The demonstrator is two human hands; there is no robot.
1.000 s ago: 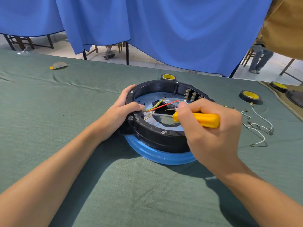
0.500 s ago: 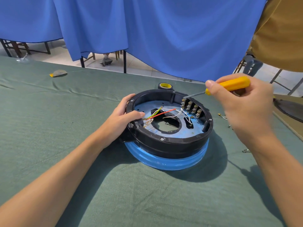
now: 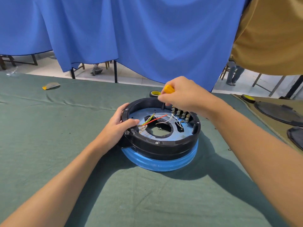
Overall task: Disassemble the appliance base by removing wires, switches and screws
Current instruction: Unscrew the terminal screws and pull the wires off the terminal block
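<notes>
- Appliance base point(image 3: 161, 145), a black ring on a blue lower rim, is sitting open side up on the green cloth point(image 3: 54, 138) covering the table, in the middle of the view.
- Left hand point(image 3: 117, 128) is gripping the ring's left edge, with the fingers curling against the outer wall and the thumb lying over the top toward the inside.
- Right hand point(image 3: 183, 96) is closing round a yellow-handled screwdriver point(image 3: 169, 89) and holding it roughly upright over the far side of the base, just beside the row of switches point(image 3: 181, 114). The hand is hiding the shaft and tip, so I cannot tell what the tip is touching.
- Wires point(image 3: 155, 120) in red, green-yellow and white are lying loose across the blue inner plate, running from the left edge by the thumb toward the switches.
- A screw point(image 3: 156, 142) is sitting in the near top edge of the ring.
- A black and yellow tape roll point(image 3: 153, 93) is lying just behind the base, partly hidden by it.
- A blue curtain point(image 3: 147, 40) is hanging behind the table.
- At the right, dark round parts point(image 3: 278, 114) are lying on a tan cloth, with a second tape roll point(image 3: 248, 97) near them.
</notes>
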